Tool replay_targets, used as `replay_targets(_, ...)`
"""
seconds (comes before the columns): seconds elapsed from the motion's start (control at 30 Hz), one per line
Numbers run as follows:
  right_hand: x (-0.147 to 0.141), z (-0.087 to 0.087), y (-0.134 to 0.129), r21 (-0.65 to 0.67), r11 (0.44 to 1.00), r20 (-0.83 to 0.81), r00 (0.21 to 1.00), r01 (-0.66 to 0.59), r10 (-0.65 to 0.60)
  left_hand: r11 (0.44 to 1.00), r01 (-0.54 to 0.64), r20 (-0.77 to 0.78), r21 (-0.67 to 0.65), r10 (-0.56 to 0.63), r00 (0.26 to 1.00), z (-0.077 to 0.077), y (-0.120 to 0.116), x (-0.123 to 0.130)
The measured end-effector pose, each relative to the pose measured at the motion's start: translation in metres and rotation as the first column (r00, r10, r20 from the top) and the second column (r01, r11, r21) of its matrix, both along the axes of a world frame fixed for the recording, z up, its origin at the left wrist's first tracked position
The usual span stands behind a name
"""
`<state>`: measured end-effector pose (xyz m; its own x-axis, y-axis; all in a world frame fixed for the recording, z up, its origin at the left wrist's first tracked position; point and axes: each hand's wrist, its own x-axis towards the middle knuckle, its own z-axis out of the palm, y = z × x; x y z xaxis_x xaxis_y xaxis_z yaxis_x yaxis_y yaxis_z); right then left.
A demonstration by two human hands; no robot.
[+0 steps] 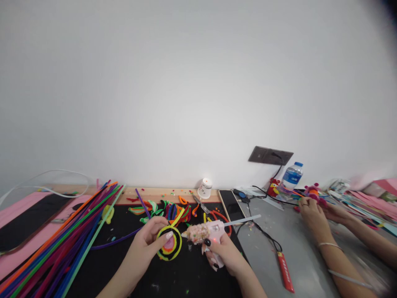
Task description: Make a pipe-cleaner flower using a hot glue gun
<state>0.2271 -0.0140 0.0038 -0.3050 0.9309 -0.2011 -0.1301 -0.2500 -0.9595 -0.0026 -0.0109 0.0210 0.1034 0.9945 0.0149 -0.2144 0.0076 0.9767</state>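
Observation:
My left hand [151, 238] pinches a round coil of pipe cleaners [169, 243], with pink and orange at the centre and black and yellow rings around it. A loose yellow end sticks up from its top edge. Wrapped round the handle of a pale pink hot glue gun [214, 227] is my right hand [221, 250]. The gun's crusted nozzle points left at the coil's right edge; whether it touches cannot be made out. A glue stick [243, 220] juts from its back, and a small red light glows on its body.
Long pipe cleaners [71, 236] lie at left. Behind my hands are bent pipe cleaner pieces [173, 211], scissors [201, 203], a paper cup [205, 188] and a phone [232, 205]. At right, a co-worker's hands [313, 211] hold a pink figure near a water bottle [291, 176].

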Motion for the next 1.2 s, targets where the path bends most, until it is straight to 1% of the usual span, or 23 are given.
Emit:
replay_targets(0.2,0.0006,-0.0019,0.0001,-0.013,1.000,0.019,1.000,0.007,-0.007,1.000,-0.004,0.034,0.012,0.003,0.999,-0.0017,0.0012,-0.0007)
replay_targets(0.4,0.0027,-0.0047,0.0002,0.006,1.000,0.025,0.999,-0.020,0.020,1.000,-0.025,0.054,-0.001,0.025,0.998,-0.0023,0.0028,-0.0003)
replay_targets(0.53,0.0035,-0.0040,0.0006,0.005,0.999,0.038,0.998,-0.045,0.045,0.999,-0.034,0.043,-0.014,0.035,0.998,-0.0010,0.0024,0.0000)
replay_targets(0.67,0.0027,-0.0021,0.0007,-0.009,0.999,0.026,0.999,-0.038,0.038,0.999,-0.048,0.040,-0.017,0.048,0.998,-0.0002,0.0013,-0.0005)
replay_targets(0.77,0.0015,-0.0018,0.0002,-0.029,1.000,0.019,1.000,-0.009,0.009,0.999,-0.040,0.027,-0.015,0.040,0.999,-0.0008,0.0007,-0.0008)
replay_targets(0.87,0.0011,-0.0029,-0.0002,-0.012,1.000,0.008,1.000,0.013,-0.013,1.000,-0.024,0.029,-0.009,0.025,0.999,-0.0029,0.0014,-0.0007)
replay_targets(1.0,0.0016,-0.0043,0.0002,-0.005,1.000,0.004,1.000,-0.003,0.003,1.000,-0.015,0.045,0.002,0.014,0.999,-0.0051,0.0030,-0.0006)
replay_targets(1.2,0.0015,-0.0049,0.0015,0.004,1.000,0.011,1.000,-0.020,0.020,1.000,-0.016,0.027,-0.007,0.016,1.000,-0.0017,0.0014,-0.0002)
